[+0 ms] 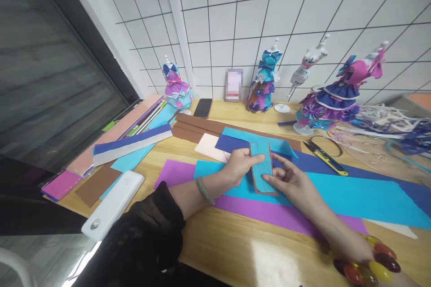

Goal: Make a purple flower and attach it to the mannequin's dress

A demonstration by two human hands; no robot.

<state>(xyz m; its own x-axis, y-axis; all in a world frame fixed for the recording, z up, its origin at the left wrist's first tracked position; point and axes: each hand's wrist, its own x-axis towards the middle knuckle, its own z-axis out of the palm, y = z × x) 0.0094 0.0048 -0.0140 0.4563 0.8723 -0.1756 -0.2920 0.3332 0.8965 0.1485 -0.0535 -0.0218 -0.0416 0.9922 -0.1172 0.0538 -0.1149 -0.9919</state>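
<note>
A small folded rectangle of turquoise crepe paper with brown edges (263, 170) is held upright between my two hands. My left hand (237, 166) pinches its left side, thumb on the front face. At its right side, my right hand (291, 179) grips it with the thumb low on the front and the fingers behind. Below the hands lie a long turquoise strip (357, 195) and a purple strip (262, 215), layered on the wooden table. A dark blue strip (326, 164) and a smaller turquoise piece (242, 134) lie just beyond.
Yellow-handled thread snips (325, 157) lie to the right, near tangled ribbons (387, 121). Dressed mini mannequins (266, 80) and a bare one (306, 65) stand along the wall. A phone (203, 108), brown paper (208, 126) and a white device (114, 206) are also on the table.
</note>
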